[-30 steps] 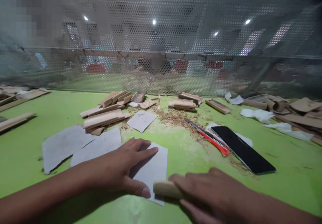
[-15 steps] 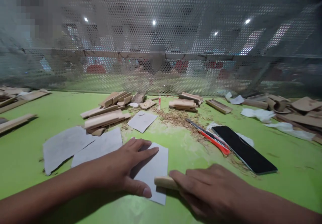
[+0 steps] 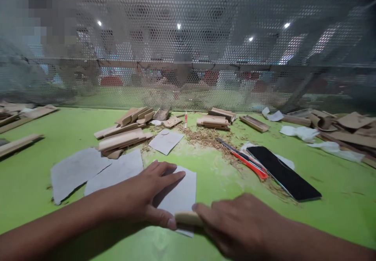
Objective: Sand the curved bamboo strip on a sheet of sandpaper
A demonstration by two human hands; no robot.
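Observation:
My left hand [image 3: 157, 192] lies with its fingers spread over a sheet of white paper [image 3: 186, 186] on the green tabletop. In my right hand [image 3: 232, 224] is a pale strip of wood or bamboo [image 3: 188, 218], its far part hidden by my fingers. The strip's rounded end lies over the lower part of the paper, close to my left thumb. A red utility knife [image 3: 249, 165] with its blade out rests beyond my right hand, beside a black phone [image 3: 283, 173].
More white paper [image 3: 75, 171] lies on the left, and a smaller sheet [image 3: 166, 141] farther back. Pale curved wood pieces [image 3: 120, 139] are stacked behind it. Shavings [image 3: 202, 137] litter the middle. A perforated metal screen [image 3: 182, 49] closes off the back. Crumpled tissue [image 3: 299, 132] sits on the right.
My right hand has moved the strip a little left and nearer to me, bringing its end up to my left thumb. My left hand has stayed in place on the paper.

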